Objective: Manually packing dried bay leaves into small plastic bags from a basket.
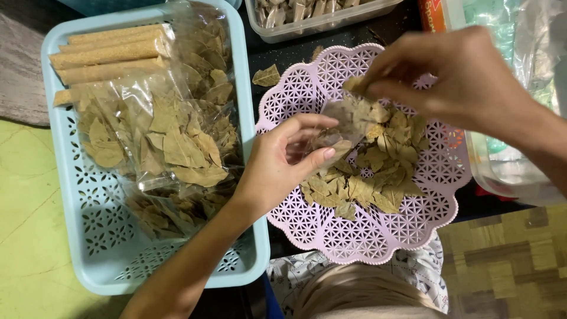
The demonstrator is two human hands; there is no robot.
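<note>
Fingers (316, 155) of the left hand (280, 162): curled, thumb and forefinger pinching a small clear plastic bag (341, 127) held open over the pink tray.

Far left: light blue perforated basket (88, 236), on a pale green surface. Contents: tan paper-wrapped sticks (109, 53) stacked at its far end; sealed clear packets of dried bay leaves (171, 142) piled over the rest.

Between basket and tray: one loose dried leaf (266, 76) on the dark table.

Centre: pink scalloped lattice tray (378, 236), holding a loose heap of dried leaves (372, 171) just beside the left hand.

Right: right hand (466, 74), fingers pressed together, pinching a few leaves (354, 84) directly above the bag's mouth.

Top edge: clear plastic tub (319, 22), contents indistinct. Far right: clear plastic wrapping and container (508, 171).

Bottom: top of a fair-haired head (360, 292), below the tray.
</note>
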